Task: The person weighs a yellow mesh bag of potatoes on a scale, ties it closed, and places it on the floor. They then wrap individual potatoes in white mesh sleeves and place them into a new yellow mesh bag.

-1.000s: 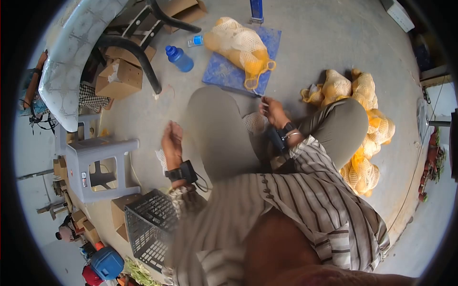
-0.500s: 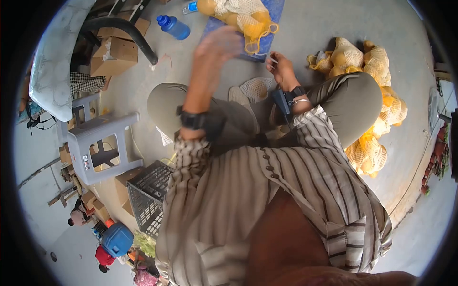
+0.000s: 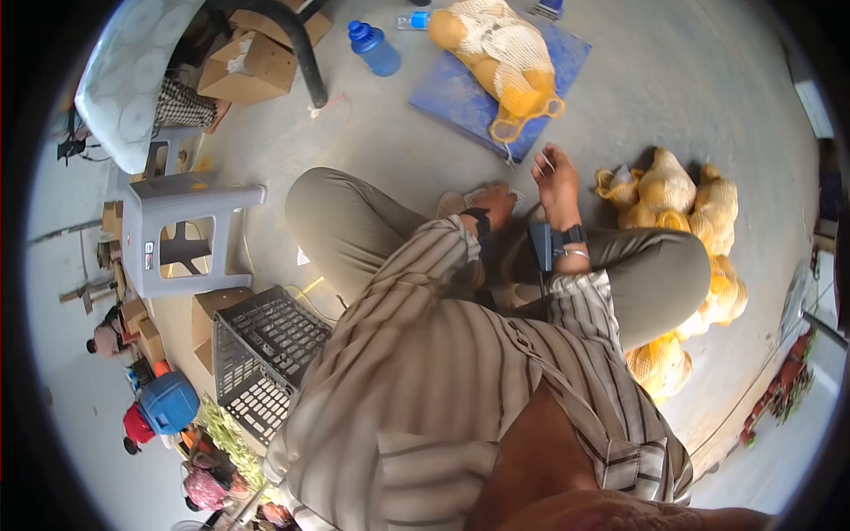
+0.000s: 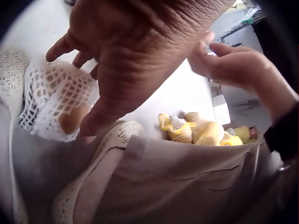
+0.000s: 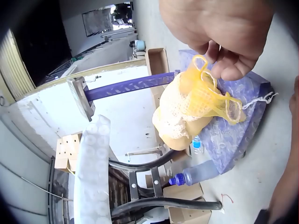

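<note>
My left hand (image 3: 500,203) reaches down between the legs, fingers spread and slightly bent. In the left wrist view, that hand (image 4: 135,51) is beside a round fruit (image 4: 74,119) in white foam netting, near the shoes; contact is unclear. My right hand (image 3: 556,188) is raised near the blue platform, fingers curled, with a thin whitish strip (image 3: 548,163) between them. On the platform (image 3: 443,96) lies a net bag of yellow fruit (image 3: 509,53) with orange-yellow handles. The right wrist view shows my right hand (image 5: 219,32) in front of the bag (image 5: 180,112).
Several filled net bags (image 3: 666,181) lie beyond the right knee. Blue bottle (image 3: 375,50) and small clear bottle (image 3: 413,20) stand or lie left of the platform. A grey stool (image 3: 177,212), black crate (image 3: 274,336), cartons (image 3: 252,66) and a marble-patterned table (image 3: 133,80) are leftward.
The left hand swung up towards the platform, then came down between the legs beside the netted fruit. The right hand stays near the platform with the strip. The head view has shifted.
</note>
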`<state>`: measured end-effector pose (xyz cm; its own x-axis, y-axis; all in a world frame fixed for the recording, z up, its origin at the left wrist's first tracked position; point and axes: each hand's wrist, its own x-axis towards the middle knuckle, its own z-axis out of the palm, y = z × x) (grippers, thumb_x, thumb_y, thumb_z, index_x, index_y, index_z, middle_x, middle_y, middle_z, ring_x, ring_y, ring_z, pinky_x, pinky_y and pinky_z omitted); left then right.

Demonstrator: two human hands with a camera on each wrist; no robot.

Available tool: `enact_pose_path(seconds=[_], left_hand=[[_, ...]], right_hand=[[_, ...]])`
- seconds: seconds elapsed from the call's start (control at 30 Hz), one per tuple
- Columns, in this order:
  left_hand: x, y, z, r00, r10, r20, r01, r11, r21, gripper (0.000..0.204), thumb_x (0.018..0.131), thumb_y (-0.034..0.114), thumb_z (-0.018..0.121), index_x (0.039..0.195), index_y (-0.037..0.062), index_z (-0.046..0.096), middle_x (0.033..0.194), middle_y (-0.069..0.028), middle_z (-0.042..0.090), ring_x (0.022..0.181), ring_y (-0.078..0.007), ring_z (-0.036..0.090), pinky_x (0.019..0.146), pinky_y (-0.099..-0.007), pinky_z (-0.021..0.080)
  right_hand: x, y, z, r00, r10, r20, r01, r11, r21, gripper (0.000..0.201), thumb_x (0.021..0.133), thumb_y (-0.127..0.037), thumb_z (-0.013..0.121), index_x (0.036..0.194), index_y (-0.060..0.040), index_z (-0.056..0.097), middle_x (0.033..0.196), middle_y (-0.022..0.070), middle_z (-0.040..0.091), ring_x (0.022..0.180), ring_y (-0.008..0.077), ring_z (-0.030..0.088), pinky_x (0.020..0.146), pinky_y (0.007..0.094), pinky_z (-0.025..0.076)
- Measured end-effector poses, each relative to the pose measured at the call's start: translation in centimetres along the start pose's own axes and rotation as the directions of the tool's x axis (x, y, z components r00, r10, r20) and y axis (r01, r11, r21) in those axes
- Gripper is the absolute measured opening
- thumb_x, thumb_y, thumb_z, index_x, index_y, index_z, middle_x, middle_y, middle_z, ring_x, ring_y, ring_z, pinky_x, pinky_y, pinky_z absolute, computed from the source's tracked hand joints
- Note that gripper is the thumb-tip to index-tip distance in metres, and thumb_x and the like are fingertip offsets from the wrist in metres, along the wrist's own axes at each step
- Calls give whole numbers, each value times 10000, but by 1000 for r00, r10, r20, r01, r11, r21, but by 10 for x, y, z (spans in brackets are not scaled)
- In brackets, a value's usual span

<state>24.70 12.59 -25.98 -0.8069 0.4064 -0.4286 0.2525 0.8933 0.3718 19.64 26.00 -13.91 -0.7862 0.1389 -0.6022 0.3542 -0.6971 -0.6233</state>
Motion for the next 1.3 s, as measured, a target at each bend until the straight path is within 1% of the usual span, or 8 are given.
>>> enact_pose_path(seconds=[0.1, 0.33, 0.43, 0.73, 0.93, 1.03, 1.07, 1.3], left_hand=[[-16, 23, 3, 954, -253, -161, 254, 967, -21, 283, 803, 150, 578, 1084, 177, 606, 1260, -128, 417, 1216, -409, 387, 787, -604, 467], [-20, 0, 14, 922, -36, -386, 33, 999, -15, 389, 715, 169, 669, 1093, 224, 594, 1211, -95, 438, 1117, -403, 434, 783, -539, 473], [-15, -5, 14, 973, -85, -216, 72, 995, -69, 517, 643, 211, 750, 1126, 237, 567, 1187, -115, 440, 1101, -399, 447, 807, -539, 466], [-22, -3, -140, 931, -106, -348, -99, 848, -521, 725, 566, 332, 804, 1194, 149, 492, 1153, -189, 463, 1036, -391, 496, 920, -450, 434], [-115, -26, -292, 731, -204, -651, -496, 497, -713, 697, 660, 267, 792, 1232, 25, 476, 1180, -117, 516, 1093, -242, 510, 941, -347, 410], [-169, -84, -344, 465, -347, -815, -482, 673, -561, 634, 694, 239, 783, 1223, 60, 483, 1071, -55, 554, 1001, -193, 550, 828, -311, 475], [-200, -87, -356, 485, -507, -712, -549, 457, -700, 607, 701, 219, 774, 1219, 90, 483, 1040, -56, 566, 933, -181, 579, 727, -314, 503], [-339, -200, -285, 334, -790, -513, -607, 236, -759, 422, 817, 239, 652, 1177, 90, 489, 1010, -56, 594, 877, -189, 622, 768, -366, 528]], right_hand=[[4, 2, 0, 1000, 20, -8, -20, 999, -28, 189, 932, -174, 500, 1058, -55, 578, 961, 37, 576, 820, 164, 556, 656, 311, 459], [12, 8, -7, 1000, -6, 24, 8, 999, -53, 204, 949, -176, 461, 1055, -46, 578, 941, 30, 579, 820, 158, 549, 661, 308, 452], [10, 7, -3, 1000, 0, 28, 2, 998, -63, 201, 950, -174, 456, 1047, -53, 583, 936, 24, 581, 816, 154, 550, 660, 306, 452], [-3, -1, 9, 998, 28, 62, -27, 999, -19, 175, 941, -165, 465, 1042, -59, 561, 950, 21, 548, 828, 144, 539, 682, 281, 455], [2, 0, 4, 989, -6, 146, 6, 1000, -1, 180, 949, -147, 420, 1026, -55, 553, 872, 17, 594, 752, 137, 577, 652, 272, 440], [-2, -2, 6, 988, 23, 154, -22, 1000, -10, 169, 948, -140, 420, 1010, -53, 551, 839, 23, 590, 736, 141, 572, 642, 272, 439], [-1, -2, 6, 990, 26, 142, -25, 1000, -8, 160, 947, -132, 422, 992, -48, 551, 814, 30, 586, 718, 146, 564, 630, 274, 436], [5, 0, -6, 971, 57, 232, -38, 995, -88, 151, 934, -119, 441, 986, -33, 554, 811, 45, 588, 690, 148, 536, 630, 281, 432]])
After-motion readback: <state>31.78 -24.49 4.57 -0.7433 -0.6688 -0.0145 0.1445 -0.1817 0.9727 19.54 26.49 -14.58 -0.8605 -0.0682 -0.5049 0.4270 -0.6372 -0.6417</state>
